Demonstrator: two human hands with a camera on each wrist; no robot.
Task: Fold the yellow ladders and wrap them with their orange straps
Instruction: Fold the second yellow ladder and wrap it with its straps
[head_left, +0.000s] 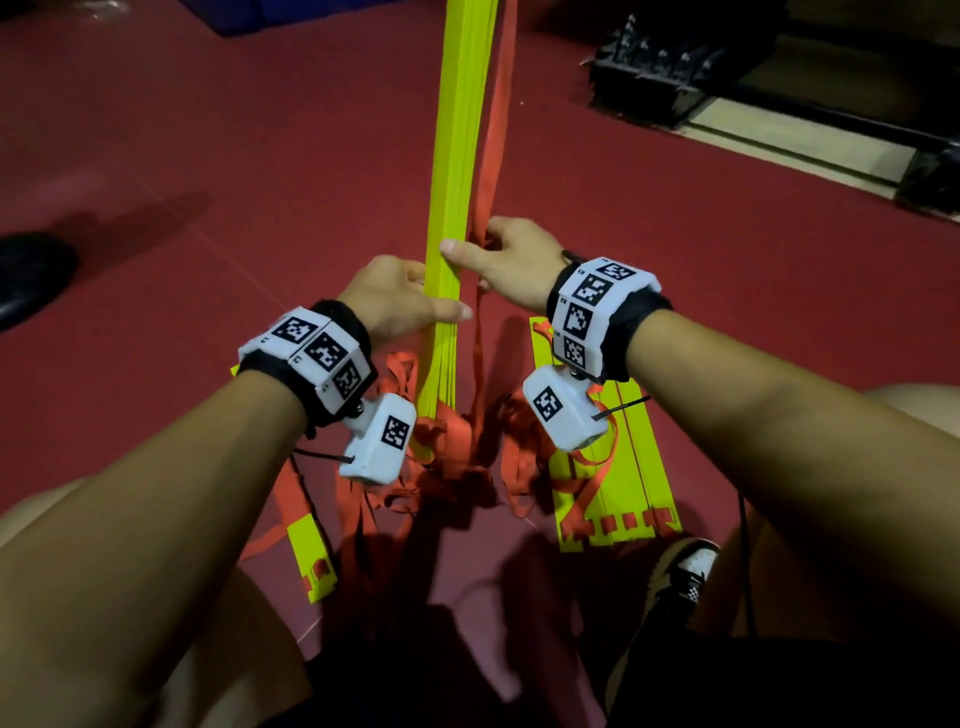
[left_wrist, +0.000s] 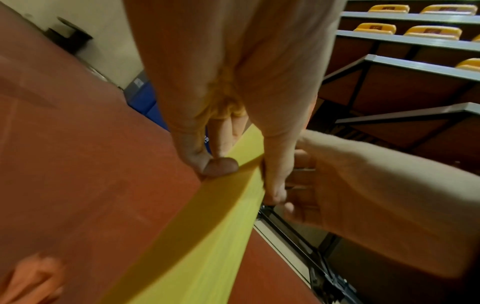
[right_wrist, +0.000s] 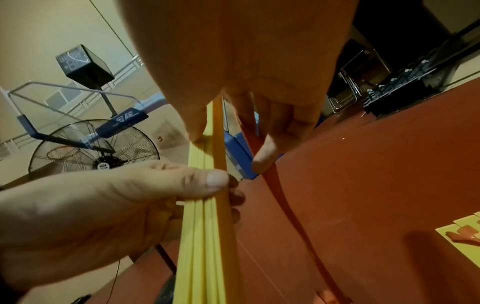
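A bundle of folded yellow ladder slats (head_left: 457, 156) stands on end on the red floor, leaning away from me. My left hand (head_left: 436, 306) grips it from the left, thumb across its edge; the left wrist view shows the fingers (left_wrist: 221, 166) curled round the yellow bundle (left_wrist: 207, 216). Just above, my right hand (head_left: 472, 249) has its thumb against the slats and its fingers curled on a long orange strap (head_left: 491, 145) running alongside. In the right wrist view that strap (right_wrist: 285, 205) passes under a finger (right_wrist: 265, 156) beside the slats (right_wrist: 205, 226).
Loose orange straps (head_left: 447, 447) tangle at the bundle's foot. More yellow slats lie flat at right (head_left: 613, 467) and left (head_left: 306, 551). A black shoe (head_left: 31, 275) sits at left, my own shoe (head_left: 685, 571) at right, a black rack (head_left: 654, 78) at back right, a floor fan (right_wrist: 96, 148) beyond.
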